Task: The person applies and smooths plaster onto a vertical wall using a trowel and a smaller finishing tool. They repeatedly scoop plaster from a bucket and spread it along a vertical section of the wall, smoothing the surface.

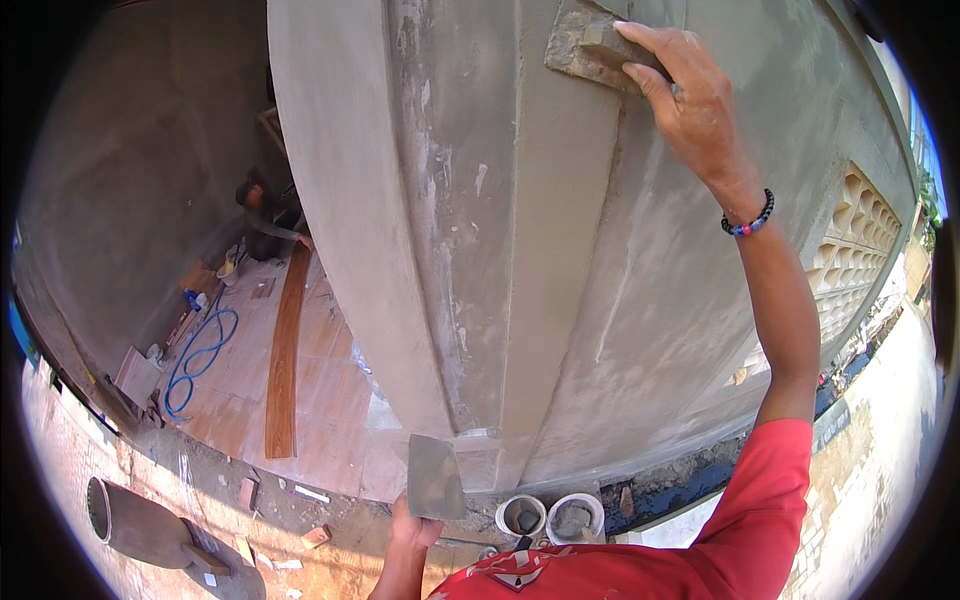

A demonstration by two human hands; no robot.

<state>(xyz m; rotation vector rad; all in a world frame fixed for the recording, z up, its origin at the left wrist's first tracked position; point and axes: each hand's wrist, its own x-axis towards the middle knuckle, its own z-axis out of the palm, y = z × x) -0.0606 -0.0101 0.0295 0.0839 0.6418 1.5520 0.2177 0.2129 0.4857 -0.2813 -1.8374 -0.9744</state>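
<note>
High up against a raised grey plaster band (565, 190) on the wall, my right hand (697, 110) grips a small plastering float (580, 50) by its block handle. The float is caked with mortar, and its face lies against the wall near the top of the band. Low in front of me, my left hand (410, 525) is closed on a flat steel trowel (436, 482). Its rectangular blade points up and hides most of the handle. Beside this band, a recessed strip (455, 250) shows white smears.
Two buckets, one with grey mortar (574, 518), stand at the wall's foot. Through the opening on the left, a person (268, 215) crouches by a long wooden plank (288, 360) and a blue hose (195, 370). A large cylinder (140, 520) and rubble lie outside. Ventilation blocks (855, 235) sit right.
</note>
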